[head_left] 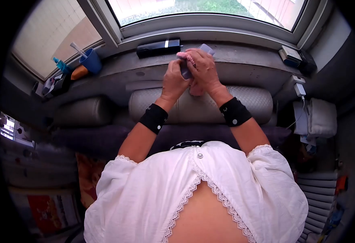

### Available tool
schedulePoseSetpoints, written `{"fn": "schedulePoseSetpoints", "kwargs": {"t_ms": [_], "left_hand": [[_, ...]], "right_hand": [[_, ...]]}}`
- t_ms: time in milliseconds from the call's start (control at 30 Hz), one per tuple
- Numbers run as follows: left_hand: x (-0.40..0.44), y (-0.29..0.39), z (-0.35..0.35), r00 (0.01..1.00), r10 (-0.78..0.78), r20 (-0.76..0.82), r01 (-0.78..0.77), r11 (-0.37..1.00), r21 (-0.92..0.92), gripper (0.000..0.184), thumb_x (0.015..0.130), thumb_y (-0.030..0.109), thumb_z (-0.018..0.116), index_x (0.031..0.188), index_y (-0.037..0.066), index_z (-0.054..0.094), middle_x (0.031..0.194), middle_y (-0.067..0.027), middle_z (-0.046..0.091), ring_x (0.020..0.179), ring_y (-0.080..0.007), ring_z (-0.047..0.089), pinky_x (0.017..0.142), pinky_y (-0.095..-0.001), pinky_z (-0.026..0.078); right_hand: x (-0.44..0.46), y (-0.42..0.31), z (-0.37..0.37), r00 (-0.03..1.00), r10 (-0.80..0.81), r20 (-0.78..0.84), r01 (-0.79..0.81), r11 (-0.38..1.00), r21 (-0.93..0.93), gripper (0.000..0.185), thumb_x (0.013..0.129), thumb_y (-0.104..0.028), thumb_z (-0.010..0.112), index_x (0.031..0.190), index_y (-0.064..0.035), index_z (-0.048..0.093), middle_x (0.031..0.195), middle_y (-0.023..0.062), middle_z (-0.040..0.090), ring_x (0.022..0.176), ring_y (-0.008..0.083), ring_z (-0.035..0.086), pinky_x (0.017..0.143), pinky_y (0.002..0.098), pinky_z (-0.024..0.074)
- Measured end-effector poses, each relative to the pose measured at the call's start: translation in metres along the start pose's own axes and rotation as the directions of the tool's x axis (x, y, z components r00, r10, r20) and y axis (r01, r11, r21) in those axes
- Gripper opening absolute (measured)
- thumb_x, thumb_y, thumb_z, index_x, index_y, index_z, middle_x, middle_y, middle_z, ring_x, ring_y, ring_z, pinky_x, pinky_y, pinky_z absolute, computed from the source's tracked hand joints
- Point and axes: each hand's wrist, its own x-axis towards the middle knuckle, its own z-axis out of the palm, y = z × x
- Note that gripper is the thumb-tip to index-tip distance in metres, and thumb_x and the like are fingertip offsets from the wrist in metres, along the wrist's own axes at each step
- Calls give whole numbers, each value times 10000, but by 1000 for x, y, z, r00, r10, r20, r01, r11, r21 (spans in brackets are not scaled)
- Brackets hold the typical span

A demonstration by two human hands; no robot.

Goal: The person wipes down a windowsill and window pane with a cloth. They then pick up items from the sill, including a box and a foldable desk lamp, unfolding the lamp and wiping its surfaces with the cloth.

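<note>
Above a grey bolster (pixel 242 101), near the windowsill, both hands meet around a pink cloth (pixel 197 89) and a greyish see-through object (pixel 186 72). My left hand (pixel 175 81) is closed on the see-through object from the left side. My right hand (pixel 203 69) has its fingers wrapped over the pink cloth, which shows at the fingertips and again below the palm. Behind the right fingers a pale translucent piece (pixel 207 49) sticks out; whether it belongs to the held object, I cannot tell.
On the sill lie a black case (pixel 158 48), a blue cup (pixel 90 60) with a brush, an orange item (pixel 79 73) and small boxes (pixel 290 56). A white charger (pixel 299 89) with a cable hangs at right, beside folded cloth (pixel 322 117). The window is behind.
</note>
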Motion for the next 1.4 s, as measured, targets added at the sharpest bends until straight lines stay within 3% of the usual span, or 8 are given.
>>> {"fn": "schedulePoseSetpoints", "kwargs": {"t_ms": [233,333,433,633,1000,1067,1167,1400], "left_hand": [[-3,2,0,968,-224,117,251,902,-351,589,730,301,696,1163,-8,442,1096,-171,522,965,-315,557,784,-384,482],[-3,3,-8,759,-378,531,614,143,-776,624,846,395,574,1253,-32,370,1180,-206,491,1050,-327,528,847,-390,475],[-5,-1,-10,669,-5,743,510,-725,-463,617,951,462,258,1311,-35,316,1242,-250,436,1161,-371,451,984,-416,406],[0,28,-2,566,-237,790,516,-645,-563,523,955,413,262,1271,14,388,1229,-169,480,1140,-309,484,1006,-429,374],[-26,-24,33,775,463,430,561,-818,-129,397,929,373,423,1074,19,530,1033,-104,584,958,-199,564,910,-357,436],[-11,13,-14,719,-316,619,350,-604,-716,493,938,364,411,1206,-47,456,1145,-199,545,1015,-263,562,950,-395,428],[-21,-16,-68,812,-428,397,408,-71,-910,476,946,341,395,1217,-46,448,1173,-202,532,1054,-274,552,972,-398,414],[-95,-99,-106,705,-612,359,409,-64,-910,447,938,313,399,1207,-38,469,1147,-178,557,1068,-245,540,982,-383,399]], "right_hand": [[29,58,11,973,229,-18,-228,955,-190,213,788,-276,516,865,-94,596,911,93,598,909,302,555,787,417,407],[32,63,17,961,276,7,-271,947,-172,228,786,-287,510,861,-90,598,925,103,596,915,317,551,789,449,408],[30,65,20,966,257,-34,-259,955,-144,218,789,-278,512,861,-96,607,901,104,606,894,316,559,783,443,418],[12,18,-6,1000,24,-14,-22,993,115,175,781,-147,550,922,-105,644,896,80,623,886,274,569,807,408,429],[-51,-29,-52,972,-209,104,216,975,-52,269,760,-98,567,1026,-65,591,1057,118,562,985,314,530,875,387,417],[-78,1,-75,994,-49,93,70,971,-230,272,753,-74,574,1025,-65,584,1033,121,556,977,311,530,880,395,410],[-123,62,-133,970,240,-48,-229,818,-527,296,797,-132,564,1079,-43,558,1107,140,527,1053,322,482,907,424,383],[-131,40,-73,954,249,169,-124,836,-534,511,731,-330,617,1102,9,525,1137,165,520,1091,314,459,953,428,321]]}}
